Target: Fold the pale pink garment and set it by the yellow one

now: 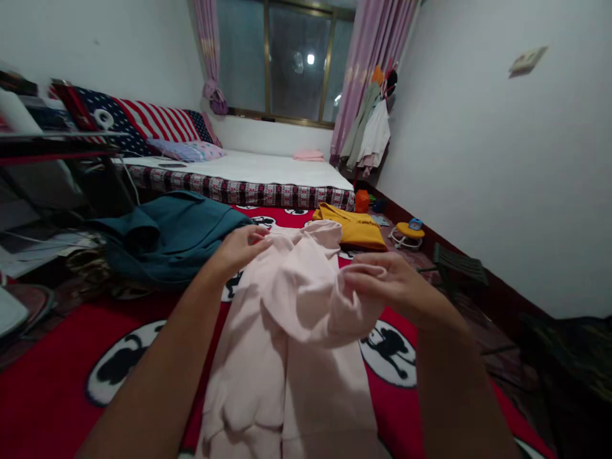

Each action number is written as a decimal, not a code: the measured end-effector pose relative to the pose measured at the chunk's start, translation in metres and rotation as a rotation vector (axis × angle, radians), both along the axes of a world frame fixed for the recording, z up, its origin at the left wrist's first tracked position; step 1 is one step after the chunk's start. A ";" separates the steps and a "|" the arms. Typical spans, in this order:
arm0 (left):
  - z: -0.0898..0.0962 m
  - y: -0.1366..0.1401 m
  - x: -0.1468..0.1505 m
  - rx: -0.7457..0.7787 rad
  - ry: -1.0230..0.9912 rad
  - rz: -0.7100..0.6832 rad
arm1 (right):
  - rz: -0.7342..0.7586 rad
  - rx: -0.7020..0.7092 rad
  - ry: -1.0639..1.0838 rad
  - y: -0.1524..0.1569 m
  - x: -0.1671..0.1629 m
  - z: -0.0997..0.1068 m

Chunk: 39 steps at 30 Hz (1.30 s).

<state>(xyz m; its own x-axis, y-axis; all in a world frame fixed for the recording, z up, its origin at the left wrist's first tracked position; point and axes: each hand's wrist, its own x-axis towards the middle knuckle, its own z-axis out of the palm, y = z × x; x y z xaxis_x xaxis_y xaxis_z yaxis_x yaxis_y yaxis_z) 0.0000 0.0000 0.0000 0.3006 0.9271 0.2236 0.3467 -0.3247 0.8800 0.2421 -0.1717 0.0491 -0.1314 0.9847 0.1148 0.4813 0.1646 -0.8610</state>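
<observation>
Holding the pale pink cotton garment (291, 319), we pinch its far edge with left hand (239, 247) and right hand (392, 284); its length runs toward us.

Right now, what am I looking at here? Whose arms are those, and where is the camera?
The camera sits on a person's head and looks down, so the two arms are that person's own. The left hand and the right hand both grip a pale pink garment, lifted and bunched between them. It hangs over a red blanket printed with cartoon mice. Beside the left hand lies a teal garment; behind lies a folded yellow garment. Farther back stand a bed and a window with pink curtains.
</observation>
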 end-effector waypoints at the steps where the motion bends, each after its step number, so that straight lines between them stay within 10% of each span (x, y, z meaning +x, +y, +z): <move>1: -0.012 0.007 0.004 -0.025 0.072 -0.001 | 0.136 -0.081 -0.004 -0.008 0.001 0.007; 4: -0.043 0.014 0.012 -0.178 0.196 -0.079 | 0.348 -0.213 0.054 -0.009 0.007 0.007; 11: -0.060 0.011 0.024 -0.234 0.532 -0.096 | -0.337 -0.041 0.096 0.073 0.018 -0.085; 16: -0.061 0.013 0.018 -0.309 0.518 -0.197 | -0.341 0.054 -0.126 0.095 0.013 -0.138; 20: -0.064 0.014 0.016 -0.324 0.310 -0.288 | -0.231 -0.006 -0.286 0.084 0.014 -0.128; 25: -0.069 0.015 0.023 -0.239 -0.018 -0.196 | 0.124 -0.411 -0.202 0.062 0.015 -0.091; 32: -0.078 0.021 0.021 -0.120 0.211 -0.059 | 0.285 -0.534 -0.189 0.056 0.008 -0.088; 36: -0.049 0.009 0.016 0.172 0.467 -0.075 | 0.319 -0.498 -0.153 0.059 0.012 -0.093; 39: -0.010 -0.020 0.018 0.136 0.481 -0.454 | 0.280 -0.486 -0.137 0.061 0.015 -0.094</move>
<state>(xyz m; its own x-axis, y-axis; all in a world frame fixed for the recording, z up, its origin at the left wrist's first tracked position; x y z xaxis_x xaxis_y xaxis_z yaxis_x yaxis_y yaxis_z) 0.0177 -0.0201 -0.0097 0.7488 0.6587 0.0736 0.4926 -0.6274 0.6031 0.2567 -0.1110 -0.0453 -0.3762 0.8456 -0.3788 0.5888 -0.0975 -0.8024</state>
